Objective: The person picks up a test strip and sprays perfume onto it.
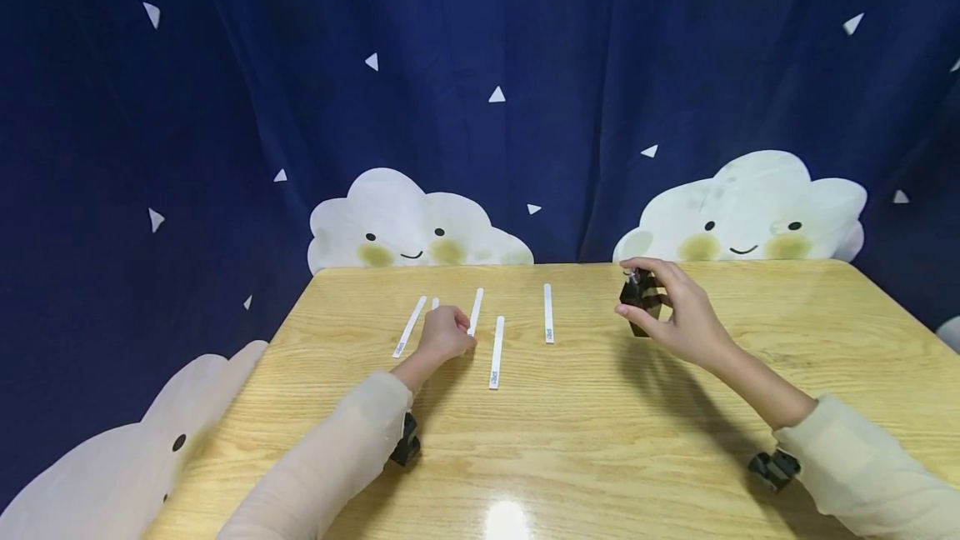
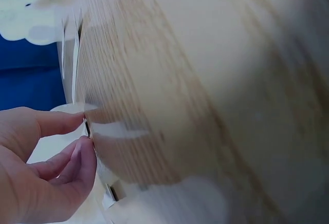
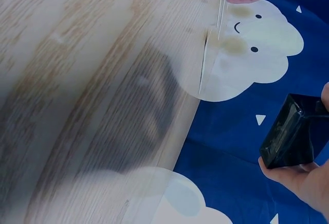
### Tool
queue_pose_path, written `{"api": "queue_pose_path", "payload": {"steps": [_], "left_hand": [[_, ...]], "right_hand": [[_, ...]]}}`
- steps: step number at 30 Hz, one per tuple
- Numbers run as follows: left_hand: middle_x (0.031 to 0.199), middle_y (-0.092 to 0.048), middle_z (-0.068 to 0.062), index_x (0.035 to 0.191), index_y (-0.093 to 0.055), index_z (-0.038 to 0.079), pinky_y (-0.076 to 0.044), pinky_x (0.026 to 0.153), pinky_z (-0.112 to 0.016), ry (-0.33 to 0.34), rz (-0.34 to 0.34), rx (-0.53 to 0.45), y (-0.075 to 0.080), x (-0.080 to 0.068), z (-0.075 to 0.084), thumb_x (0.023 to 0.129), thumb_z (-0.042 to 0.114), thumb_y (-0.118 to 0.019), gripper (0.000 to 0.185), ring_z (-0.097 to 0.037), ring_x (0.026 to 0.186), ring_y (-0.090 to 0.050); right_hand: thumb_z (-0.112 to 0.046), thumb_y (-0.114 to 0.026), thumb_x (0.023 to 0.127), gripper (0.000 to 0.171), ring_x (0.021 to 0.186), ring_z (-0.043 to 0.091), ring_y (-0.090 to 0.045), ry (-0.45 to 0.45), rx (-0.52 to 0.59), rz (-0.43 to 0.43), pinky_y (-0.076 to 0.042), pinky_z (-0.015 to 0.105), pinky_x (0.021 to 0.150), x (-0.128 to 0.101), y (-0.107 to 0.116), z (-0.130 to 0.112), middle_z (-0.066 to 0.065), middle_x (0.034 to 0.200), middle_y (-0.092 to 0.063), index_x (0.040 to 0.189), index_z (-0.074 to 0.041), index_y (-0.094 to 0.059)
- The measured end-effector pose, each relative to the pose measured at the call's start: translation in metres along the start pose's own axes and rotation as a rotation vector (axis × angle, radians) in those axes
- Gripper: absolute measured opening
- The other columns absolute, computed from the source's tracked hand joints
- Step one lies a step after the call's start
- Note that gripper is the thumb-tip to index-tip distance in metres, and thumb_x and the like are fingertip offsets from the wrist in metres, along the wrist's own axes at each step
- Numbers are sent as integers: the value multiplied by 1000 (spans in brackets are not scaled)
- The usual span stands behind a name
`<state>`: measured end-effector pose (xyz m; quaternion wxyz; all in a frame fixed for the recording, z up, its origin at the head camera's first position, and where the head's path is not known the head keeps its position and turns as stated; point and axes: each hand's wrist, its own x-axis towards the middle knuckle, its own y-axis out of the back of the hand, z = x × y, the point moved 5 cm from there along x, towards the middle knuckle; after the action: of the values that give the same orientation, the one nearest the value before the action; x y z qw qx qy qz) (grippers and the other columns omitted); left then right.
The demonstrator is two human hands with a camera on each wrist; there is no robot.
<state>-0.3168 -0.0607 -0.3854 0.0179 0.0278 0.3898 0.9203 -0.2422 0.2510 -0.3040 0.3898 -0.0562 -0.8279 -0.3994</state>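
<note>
Left hand [image 1: 446, 334]: curled, one white paper strip [image 1: 476, 311] is pinched at its near end between thumb and fingers.
Right hand [image 1: 678, 311]: a small black bottle [image 1: 640, 300] is gripped, raised just above the counter [image 1: 600, 440].
Other strips: four more white strips [image 1: 497, 352] are laid flat, side by side on the counter's far left part.
Backdrop: a blue curtain [image 1: 525, 65] with clouds is hung behind.

wooden table [image 1: 600, 440] | navy curtain [image 1: 525, 40] behind, white triangles | smiling cloud cutouts [image 1: 408, 227] | glare on tabletop
</note>
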Motion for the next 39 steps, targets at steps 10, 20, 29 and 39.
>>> {"api": "queue_pose_path", "payload": {"steps": [10, 20, 29, 39], "left_hand": [[67, -59, -2, 87, -67, -4, -44, 56, -18, -13, 26, 8, 7, -4, -5, 65, -3, -78, 24, -9, 59, -51], [73, -57, -3, 93, -65, -5, -47, 57, -18, 21, 2, -27, 7, -8, -6, 66, -4, -77, 29, -11, 66, -52], [68, -58, -1, 88, -68, -4, -41, 52, -15, 6, -16, -54, 5, -9, -6, 66, -7, -68, 22, -9, 61, -50], [67, -61, -1, 93, -68, -6, -48, 52, -18, 100, -105, -255, 2, -14, -15, 70, -5, -67, 22, -8, 55, -55]], "right_hand": [[-6, -82, 72, 61, 95, 0, -49, 5, 4, 1, -59, 36, 62, -2, 1, 1, 11, 114, -62, 127, -12, -57], [-7, -83, 71, 60, 102, 3, -50, -3, -19, -1, -59, 32, 62, -6, 0, 6, 10, 118, -61, 126, -12, -58], [-7, -83, 71, 60, 106, -1, -48, 17, -15, -5, -60, 31, 62, -7, -3, 6, 10, 121, -61, 126, -11, -58], [-7, -83, 72, 60, 103, 11, -53, 24, 4, -37, -59, 29, 63, -9, -12, 6, 10, 120, -62, 126, -11, -58]]}}
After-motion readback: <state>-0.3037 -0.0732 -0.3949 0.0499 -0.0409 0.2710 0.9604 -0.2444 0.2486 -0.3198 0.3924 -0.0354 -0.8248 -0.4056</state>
